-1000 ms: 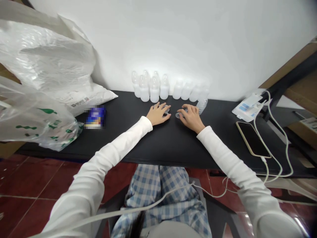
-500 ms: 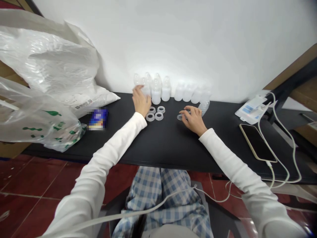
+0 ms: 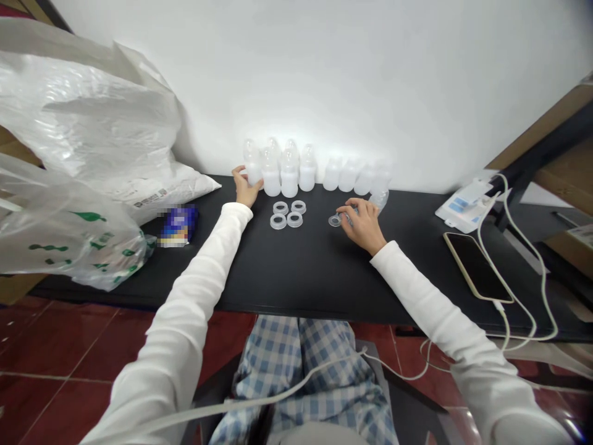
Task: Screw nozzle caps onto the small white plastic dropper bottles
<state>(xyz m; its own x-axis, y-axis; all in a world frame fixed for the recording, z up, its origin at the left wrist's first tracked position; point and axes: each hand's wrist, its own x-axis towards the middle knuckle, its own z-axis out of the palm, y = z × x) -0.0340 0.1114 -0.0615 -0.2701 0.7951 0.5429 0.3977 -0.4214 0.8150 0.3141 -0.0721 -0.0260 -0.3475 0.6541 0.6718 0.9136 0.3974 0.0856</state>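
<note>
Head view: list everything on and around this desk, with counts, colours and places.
Teated bottles: six, frosted white, against the wall.
Bottles without teats: four, frosted white, in a row to their right.
Clear bottle: one, clear, at that row's right end.
Rings: four, translucent, in front of the teated bottles.
Single ring: one, translucent, at the right hand.
Desk: one, black, under everything here.
Plastic sack: one, white, far left.
Printed bag: one, clear with green print, far left.
Packet: one, blue, blurred, left of the left hand.
Phone: one, black screen, gold edge, right.
Charging cable: one, white, right.
Card package: one, white and blue, right.
Wall: white, behind the desk.
Floor: red tile, below.
Trousers: blue-white check, on the person's legs.
Left hand: on a teated bottle, white sleeve.
Right hand: over the single ring, white sleeve.
</note>
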